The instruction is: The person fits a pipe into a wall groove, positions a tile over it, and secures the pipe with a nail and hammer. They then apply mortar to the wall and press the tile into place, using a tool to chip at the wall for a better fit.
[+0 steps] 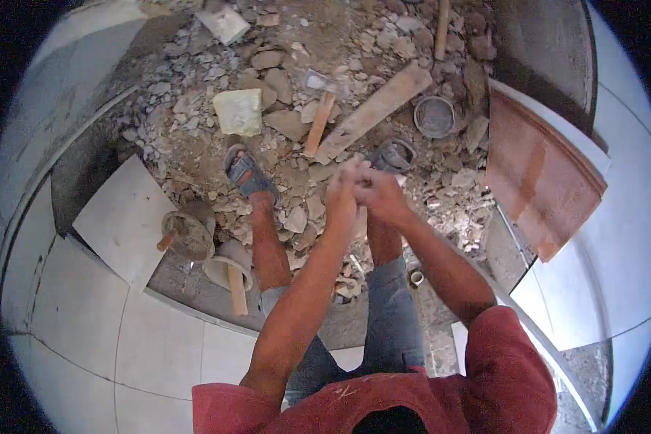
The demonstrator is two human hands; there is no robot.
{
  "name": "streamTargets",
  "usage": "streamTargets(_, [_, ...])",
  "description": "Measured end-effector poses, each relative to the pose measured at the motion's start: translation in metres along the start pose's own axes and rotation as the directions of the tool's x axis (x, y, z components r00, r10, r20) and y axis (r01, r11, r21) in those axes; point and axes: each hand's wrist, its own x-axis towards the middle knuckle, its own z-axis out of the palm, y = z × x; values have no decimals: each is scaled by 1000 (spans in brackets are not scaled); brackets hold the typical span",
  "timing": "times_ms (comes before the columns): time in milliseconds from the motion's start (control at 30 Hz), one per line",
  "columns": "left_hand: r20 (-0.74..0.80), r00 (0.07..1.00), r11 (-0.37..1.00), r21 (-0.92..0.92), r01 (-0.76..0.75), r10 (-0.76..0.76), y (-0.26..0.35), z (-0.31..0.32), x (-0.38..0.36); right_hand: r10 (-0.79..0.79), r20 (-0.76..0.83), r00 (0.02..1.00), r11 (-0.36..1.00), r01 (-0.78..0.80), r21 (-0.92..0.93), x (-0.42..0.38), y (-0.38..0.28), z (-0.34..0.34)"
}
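Observation:
My left hand (342,192) and my right hand (380,194) meet in front of my knees, above the rubble. Their fingers are bent and pressed against each other, slightly blurred. Whether something small is between them is hidden. Just beyond the hands lies a long wooden plank (375,112), with a shorter wood strip (320,124) beside it. My sandalled left foot (249,172) and sandalled right foot (393,156) stand on the broken stones.
A pale yellowish block (239,112) and a round bucket (435,117) sit in the rubble. Left of my legs are a mortar-smeared bucket (188,235) and another tub (230,262) holding a wood piece. A brown panel (539,173) leans at right; a loose white tile (126,220) lies left.

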Motion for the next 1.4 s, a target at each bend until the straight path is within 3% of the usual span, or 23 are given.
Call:
streamTargets(67, [-169,982,996,-25,82,-85,15,-19,-5,5,37,999,986,1,-165,7,-2,22])
streamTargets(133, [-249,968,998,-63,-14,-2,32,-25,-10,116,40,992,967,-122,223,18,-1,43])
streamTargets(200, [-341,936,987,-99,-128,87,41,-39,-15,20,28,999,994,-23,103,22,0,53])
streamTargets(267, [-296,929,764,645,22,224,51,-70,-7,-179,-1,984,981,178,-79,39,-3,71])
streamTargets(400, [-229,871,622,776,-106,435,71,-97,-5,1,248,969,995,23,-96,66,-4,83])
streamTargets(467, [-214,870,606,787,-116,445,95,-103,-12,-67,278,958,971,-1,238,80,16,92])
streamTargets(567, [-368,863,551,824,131,346,144,-105,-33,-142,53,988,962,151,-226,163,172,91])
streamTargets(600, [-398,855,649,754,99,333,112,-147,-20,73,-39,997,969,-80,-234,171,141,90])
streamTargets(633, [-429,847,736,673,68,313,94,-176,-15,287,-130,949,925,-310,-220,181,108,90])
streamTargets(733, [-477,840,907,420,-39,257,108,-196,-39,-149,-88,985,575,14,-818,258,237,82])
streamTargets(800, [-523,807,910,413,-41,274,117,-222,-53,-203,-46,978,431,47,-901,297,284,76])
streamTargets(867, [-570,769,916,397,-51,290,120,-249,-69,142,-308,941,30,-315,-949,324,305,75])
streamTargets(900, [-584,741,919,378,-111,330,121,-262,-75,135,-294,946,23,-299,-954,322,284,75])
streamTargets(967, [-611,708,926,331,-179,355,108,-300,-96,197,-306,931,753,-343,-561,281,214,59])
streamTargets(1033, [-594,629,653,737,175,502,65,-377,-102,-138,-365,921,637,-200,-744,240,169,72])
streamTargets(1100, [-521,568,507,838,201,637,34,-435,-94,-447,-210,870,508,54,-860,218,134,58])
streamTargets(1133, [-530,551,540,826,162,644,57,-408,-92,-292,-229,929,473,-68,-878,221,134,41])
streamTargets(1167, [-766,461,890,431,-149,448,100,-372,-101,-130,-264,956,417,-189,-889,231,145,20])
streamTargets(1200, [-863,484,887,-105,-449,143,137,-344,-111,22,-241,970,588,-207,-782,241,157,-7])
streamTargets(1233, [-858,497,867,-146,-477,129,157,-329,-119,170,-183,968,724,-248,-643,248,149,-34])
streamTargets(1267, [-798,572,891,-108,-442,187,176,-319,-129,-64,-92,994,665,-26,-747,219,76,-31])
streamTargets(1300, [-728,639,908,-56,-416,248,193,-315,-135,-281,32,959,549,188,-814,187,9,-17])
streamTargets(1400, [-703,660,927,-2,-375,266,216,-315,-142,-168,83,982,163,111,-980,133,-72,-32])
